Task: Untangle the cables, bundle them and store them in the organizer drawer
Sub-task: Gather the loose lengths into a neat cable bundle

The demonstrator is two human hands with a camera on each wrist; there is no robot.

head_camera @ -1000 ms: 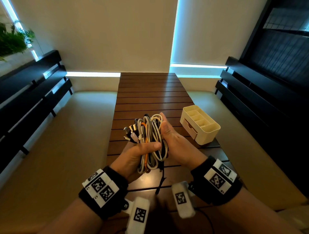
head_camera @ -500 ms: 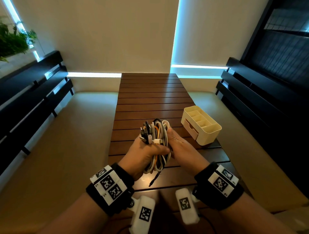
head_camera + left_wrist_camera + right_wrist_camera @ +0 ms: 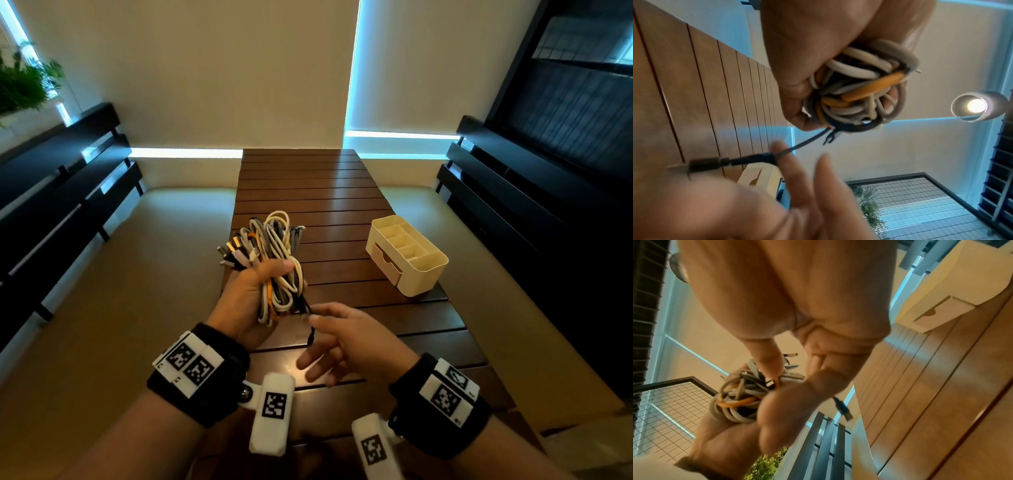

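Observation:
A bundle of white, grey, orange and black cables (image 3: pixel 274 253) is held upright above the table, with my left hand (image 3: pixel 289 274) gripping its middle. Several plugs stick out at its upper left. A loose black cable end (image 3: pixel 310 334) hangs from the bottom of the bundle. My right hand (image 3: pixel 313 317) pinches it between thumb and forefinger, the other fingers spread. In the left wrist view the black plug (image 3: pixel 709 164) juts past those fingers (image 3: pixel 780 151). The cream organizer (image 3: pixel 407 253) stands to the right, its drawer (image 3: pixel 387 262) closed.
The brown slatted table (image 3: pixel 308 185) runs away from me between two beige bench seats (image 3: pixel 113 291). Dark slatted backrests (image 3: pixel 51 192) line both sides. A green plant (image 3: pixel 24 85) sits at the far left.
My right hand has let go of the bundle's side and dropped to the dangling black end. The left hand alone now holds the bundle, slightly further left.

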